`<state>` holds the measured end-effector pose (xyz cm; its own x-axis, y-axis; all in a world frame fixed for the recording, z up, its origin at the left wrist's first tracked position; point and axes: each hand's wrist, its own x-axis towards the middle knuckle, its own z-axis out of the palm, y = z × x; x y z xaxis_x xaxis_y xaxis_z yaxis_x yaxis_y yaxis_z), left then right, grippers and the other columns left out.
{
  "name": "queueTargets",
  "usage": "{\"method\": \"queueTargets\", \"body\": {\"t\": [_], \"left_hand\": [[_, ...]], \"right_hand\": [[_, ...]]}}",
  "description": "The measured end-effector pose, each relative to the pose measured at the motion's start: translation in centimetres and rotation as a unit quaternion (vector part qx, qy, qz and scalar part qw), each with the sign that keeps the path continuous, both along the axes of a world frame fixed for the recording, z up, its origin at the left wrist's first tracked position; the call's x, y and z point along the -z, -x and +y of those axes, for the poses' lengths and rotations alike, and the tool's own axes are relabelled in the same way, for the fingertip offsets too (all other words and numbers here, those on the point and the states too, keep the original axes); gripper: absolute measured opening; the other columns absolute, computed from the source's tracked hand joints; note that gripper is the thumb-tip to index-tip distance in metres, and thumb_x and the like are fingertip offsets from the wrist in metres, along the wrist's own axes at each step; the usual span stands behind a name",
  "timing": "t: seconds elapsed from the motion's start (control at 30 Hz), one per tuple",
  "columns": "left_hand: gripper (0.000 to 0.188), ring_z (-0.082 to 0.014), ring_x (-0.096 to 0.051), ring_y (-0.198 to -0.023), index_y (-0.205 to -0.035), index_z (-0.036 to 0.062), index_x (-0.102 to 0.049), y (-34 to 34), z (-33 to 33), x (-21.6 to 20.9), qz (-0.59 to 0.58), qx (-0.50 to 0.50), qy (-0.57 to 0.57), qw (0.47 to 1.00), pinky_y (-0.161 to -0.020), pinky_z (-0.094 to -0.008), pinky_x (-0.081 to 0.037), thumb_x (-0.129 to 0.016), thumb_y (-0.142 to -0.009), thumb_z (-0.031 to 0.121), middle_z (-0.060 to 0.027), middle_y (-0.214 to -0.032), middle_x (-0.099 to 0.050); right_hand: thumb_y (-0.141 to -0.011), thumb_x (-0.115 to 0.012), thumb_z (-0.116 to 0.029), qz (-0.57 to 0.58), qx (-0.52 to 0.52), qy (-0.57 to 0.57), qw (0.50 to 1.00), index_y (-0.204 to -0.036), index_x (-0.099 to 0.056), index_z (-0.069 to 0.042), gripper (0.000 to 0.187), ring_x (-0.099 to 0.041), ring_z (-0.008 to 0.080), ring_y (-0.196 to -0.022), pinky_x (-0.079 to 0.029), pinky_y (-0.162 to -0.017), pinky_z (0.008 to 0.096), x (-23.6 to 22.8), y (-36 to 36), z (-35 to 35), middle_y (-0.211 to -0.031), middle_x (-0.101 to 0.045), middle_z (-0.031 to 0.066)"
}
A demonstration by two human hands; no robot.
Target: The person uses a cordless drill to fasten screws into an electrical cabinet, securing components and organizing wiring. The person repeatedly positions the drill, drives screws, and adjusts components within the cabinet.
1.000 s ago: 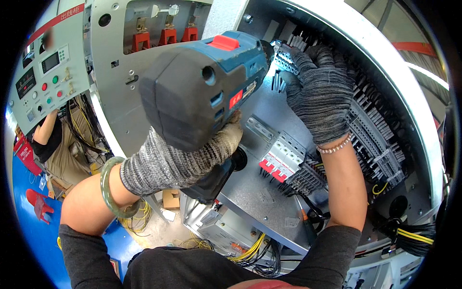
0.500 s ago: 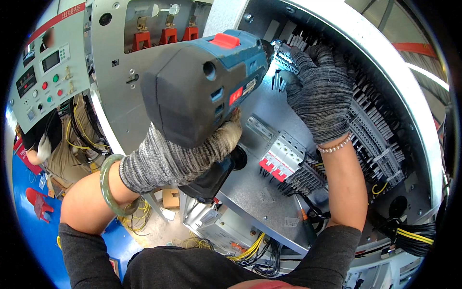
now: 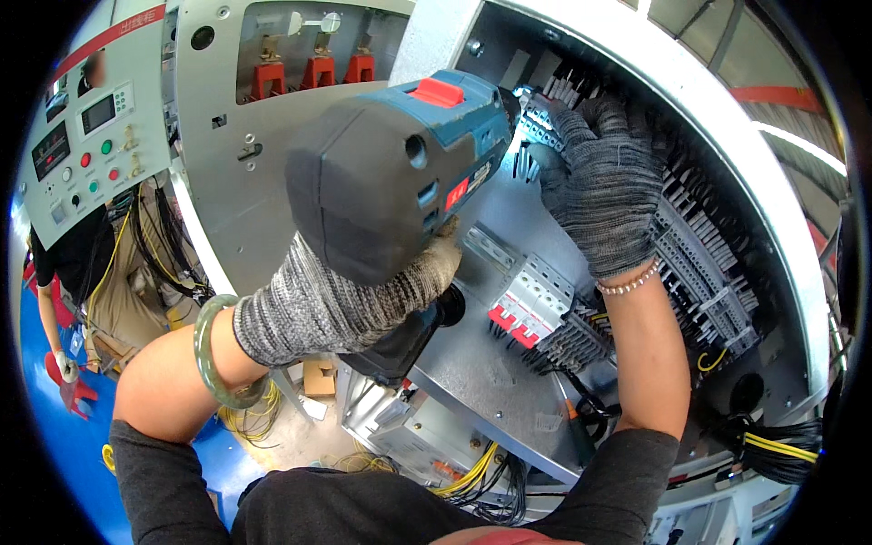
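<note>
Drill (image 3: pixel 413 163) sits wrapped in my left hand (image 3: pixel 359 304), nose by the lit terminal strip (image 3: pixel 542 127); my right hand (image 3: pixel 613 182) curls beside it, its hold hidden. Tilting could skid the tip into those fingers.

A red strip (image 3: pixel 113 34) runs along the top of the pale control panel (image 3: pixel 145 91), and big white characters stand on it. Below it, a black meter (image 3: pixel 52 156) and a gray screen (image 3: pixel 98 112) have marks too tiny to read. So do the spots by the round push buttons (image 3: pixel 85 160). The blue and black power drill (image 3: pixel 363 173) has a small red label (image 3: pixel 458 192) on its side, with white marks on it. Pale letters sit just beside that. The white circuit breakers (image 3: pixel 536 295) have little print, too small to read. A pale sticker (image 3: pixel 548 422) lies on the metal plate (image 3: pixel 472 386); its print is too faint to read.
</note>
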<state>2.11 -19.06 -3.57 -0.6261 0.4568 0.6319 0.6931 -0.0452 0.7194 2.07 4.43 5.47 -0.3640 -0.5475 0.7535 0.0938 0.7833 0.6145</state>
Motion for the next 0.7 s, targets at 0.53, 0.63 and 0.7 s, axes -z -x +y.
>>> {"method": "queueTargets", "body": {"t": [0.53, 0.63, 0.7], "left_hand": [[0.036, -0.0221, -0.063, -0.097, -0.111, 0.0108, -0.063, -0.4, 0.3, -0.2, -0.068, -0.001, -0.001, 0.998, -0.086, -0.0362, -0.051, -0.074, -0.078, 0.024, -0.0090, -0.104, -0.065], [0.034, -0.0225, -0.064, -0.095, -0.108, 0.0108, -0.064, 0.6, 0.8, 1.8, 0.025, -0.027, -0.024, 0.999, -0.084, -0.0363, -0.052, -0.073, -0.078, 0.024, -0.0079, -0.102, -0.066], [0.033, -0.0231, -0.064, -0.094, -0.108, 0.0106, -0.064, 2.0, 1.4, 3.5, 0.143, -0.078, 0.010, 0.987, -0.083, -0.0370, -0.053, -0.072, -0.079, 0.025, -0.0072, -0.102, -0.066]], "right_hand": [[-0.068, -0.072, -0.026, -0.007, 0.014, 0.020, 1.000, -0.108, -0.066, -0.018, 0.041, -0.055, 0.0313, -0.092, -0.044, -0.084, 0.0478, -0.3, -0.2, -0.4, -0.093, -0.058, 0.0081], [-0.067, -0.073, -0.026, -0.037, 0.001, 0.037, 0.999, -0.108, -0.066, -0.016, 0.042, -0.056, 0.0295, -0.090, -0.045, -0.081, 0.0468, -0.1, -0.2, -0.4, -0.093, -0.058, 0.0079], [-0.067, -0.073, -0.026, -0.036, -0.004, 0.036, 0.999, -0.108, -0.066, -0.015, 0.043, -0.056, 0.0291, -0.089, -0.046, -0.079, 0.0455, -0.2, -0.2, -0.4, -0.094, -0.059, 0.0079]]}}
